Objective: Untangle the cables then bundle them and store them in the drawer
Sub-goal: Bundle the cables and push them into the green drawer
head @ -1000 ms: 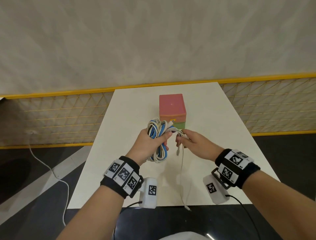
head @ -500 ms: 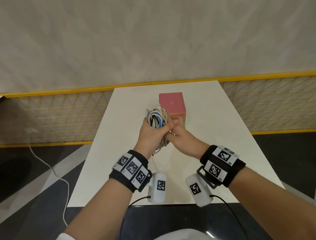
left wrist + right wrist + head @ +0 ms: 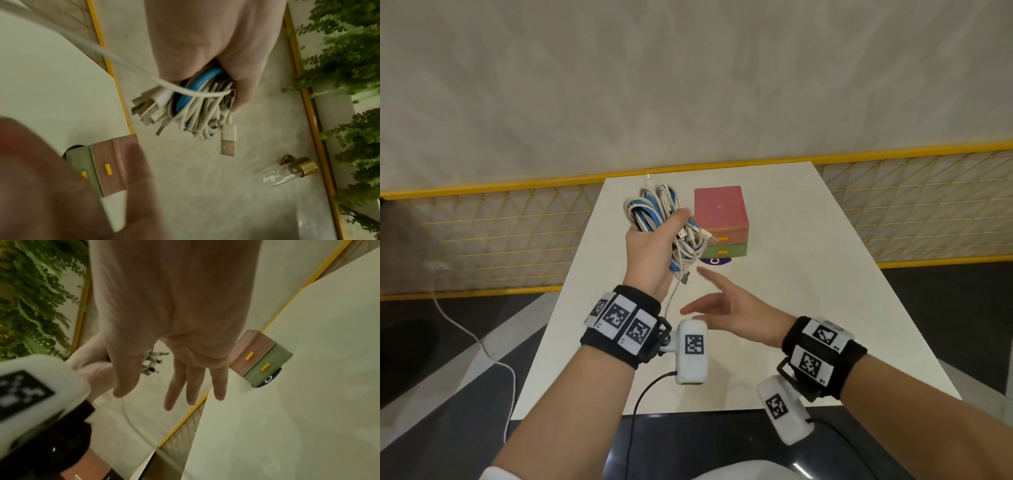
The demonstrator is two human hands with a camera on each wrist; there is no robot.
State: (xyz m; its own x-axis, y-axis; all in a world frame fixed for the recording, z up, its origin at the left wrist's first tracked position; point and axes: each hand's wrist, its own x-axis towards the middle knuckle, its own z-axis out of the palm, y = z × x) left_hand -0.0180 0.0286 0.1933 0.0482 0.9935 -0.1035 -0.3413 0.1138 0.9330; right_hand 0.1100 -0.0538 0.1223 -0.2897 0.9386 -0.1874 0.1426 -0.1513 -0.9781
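My left hand (image 3: 654, 246) grips a bundle of white and blue cables (image 3: 654, 214) and holds it up above the table, left of the small drawer box (image 3: 720, 212). USB plugs (image 3: 227, 142) stick out of the bundle (image 3: 197, 110) below my fist (image 3: 236, 73), and one white cable end hangs loose. The box has a pink drawer (image 3: 249, 352) over a green drawer (image 3: 266, 368), both closed, each with a yellow handle. My right hand (image 3: 726, 305) hovers empty over the table, fingers (image 3: 191, 386) straight, below the bundle and in front of the box.
The white table (image 3: 825, 274) ends at a yellow-edged mesh barrier (image 3: 482, 233) and a pale wall. A white cord (image 3: 482, 349) lies on the dark floor at left. A dark round sticker (image 3: 717, 262) lies under the box front.
My left hand has lifted the bundle up and away from me. My right hand has let go of the cables and drawn back, now open.
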